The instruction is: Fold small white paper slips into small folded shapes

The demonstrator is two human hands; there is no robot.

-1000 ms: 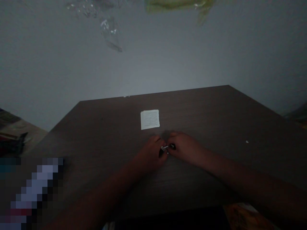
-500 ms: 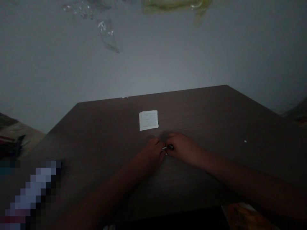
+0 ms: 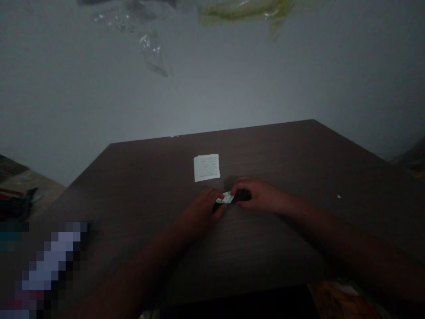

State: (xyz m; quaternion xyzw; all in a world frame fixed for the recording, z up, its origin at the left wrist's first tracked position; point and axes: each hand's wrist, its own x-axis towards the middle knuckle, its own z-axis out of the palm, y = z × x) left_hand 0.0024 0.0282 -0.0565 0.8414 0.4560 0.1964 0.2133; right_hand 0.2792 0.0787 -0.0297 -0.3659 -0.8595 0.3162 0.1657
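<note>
The left hand (image 3: 199,215) and right hand (image 3: 260,196) pinch a small white-and-black strip (image 3: 226,199); the printed paper square (image 3: 206,168) seems too dim to read.

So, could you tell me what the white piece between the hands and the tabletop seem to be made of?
The white piece looks like thin paper, though dim light leaves that open. The tabletop looks like matte dark laminate with fine wood-like streaks; veneer is possible.

Left hand (image 3: 201,213) and right hand (image 3: 260,196) are bare, above the dark wood-grain desk (image 3: 265,150). Left forearm (image 3: 133,266) and right forearm (image 3: 352,239) are bare too, running off-frame past the desk's near edge. Low light, fine detail lost.
</note>
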